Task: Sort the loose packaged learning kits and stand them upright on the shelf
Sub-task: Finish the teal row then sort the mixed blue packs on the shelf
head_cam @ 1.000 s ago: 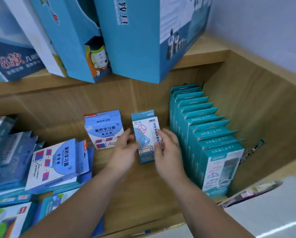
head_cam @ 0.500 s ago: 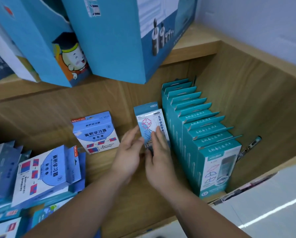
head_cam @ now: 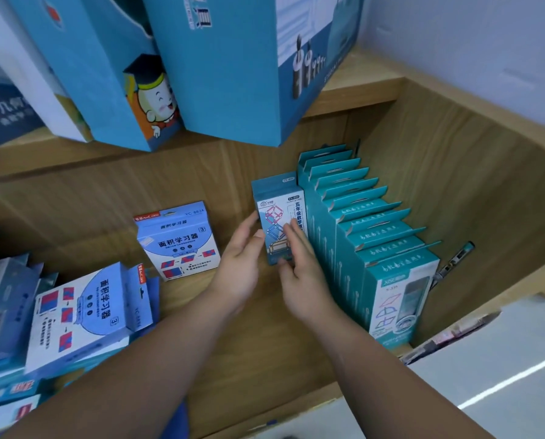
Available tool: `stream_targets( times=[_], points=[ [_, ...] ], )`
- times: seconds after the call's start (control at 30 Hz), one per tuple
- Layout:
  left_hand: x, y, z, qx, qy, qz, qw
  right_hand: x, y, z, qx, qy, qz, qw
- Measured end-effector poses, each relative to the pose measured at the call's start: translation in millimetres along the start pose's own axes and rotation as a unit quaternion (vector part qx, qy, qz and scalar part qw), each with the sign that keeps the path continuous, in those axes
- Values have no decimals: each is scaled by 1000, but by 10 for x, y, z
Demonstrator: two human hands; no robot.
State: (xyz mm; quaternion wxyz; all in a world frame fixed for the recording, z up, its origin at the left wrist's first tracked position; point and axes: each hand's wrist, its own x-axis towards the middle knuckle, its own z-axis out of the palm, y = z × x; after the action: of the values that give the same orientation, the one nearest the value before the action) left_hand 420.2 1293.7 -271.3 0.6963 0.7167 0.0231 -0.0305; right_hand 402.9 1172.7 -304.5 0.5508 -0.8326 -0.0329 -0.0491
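The blue box standing at the back [head_cam: 182, 242] says "面积学习器", "YC 8834" and a small "3". The blue box lying on the pile [head_cam: 87, 312] says the same words and "3". The teal box between the hands [head_cam: 279, 210] says "五年级数学". The front teal box in the row [head_cam: 398, 299] says "S-335".

Wooden shelf unit [head_cam: 455, 172] (pale oak tone), plain grey wall [head_cam: 486, 52], light floor [head_cam: 518, 391]

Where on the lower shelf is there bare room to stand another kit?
Bare wood shows between the upright blue-and-white kit and the left hand, and in front of both hands toward the shelf edge. The teal row fills the right side; the loose pile crowds the left.
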Motion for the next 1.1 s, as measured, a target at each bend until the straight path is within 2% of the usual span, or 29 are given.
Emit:
stream_targets(
  times=[0.27,0.4,0.47,0.57,0.67,0.77,0.87,0.93,1.0,1.1],
  points=[
    [-86,154,-132,135,-22,3,991,84,-70,-17,18,-31,30,999],
    [-330,157,-343,234,20,65,970,126,-104,-23,3,-63,41,997],
    [-511,187,-494,258,35,105,960,139,-119,-24,10,-50,48,998],
    [-777,271,-816,312,85,142,936,109,-160,15,26,-9,52,998],
    [-934,299,-1234,425,159,160,877,6,-217,131,21,27,11,999],
    [-1019,256,-1640,543,173,113,814,-99,-265,252,21,13,15,1000],
    [-1068,197,-1885,633,103,3,767,-103,-246,286,8,6,57,998],
    [-1071,175,-1984,645,61,-38,761,-69,-219,289,-5,30,82,996],
    [-1020,180,-2064,635,36,-52,770,-84,-243,336,-7,34,92,995],
    [-901,209,-2174,607,16,-77,791,-163,-383,537,17,-16,74,997]
  ],
)
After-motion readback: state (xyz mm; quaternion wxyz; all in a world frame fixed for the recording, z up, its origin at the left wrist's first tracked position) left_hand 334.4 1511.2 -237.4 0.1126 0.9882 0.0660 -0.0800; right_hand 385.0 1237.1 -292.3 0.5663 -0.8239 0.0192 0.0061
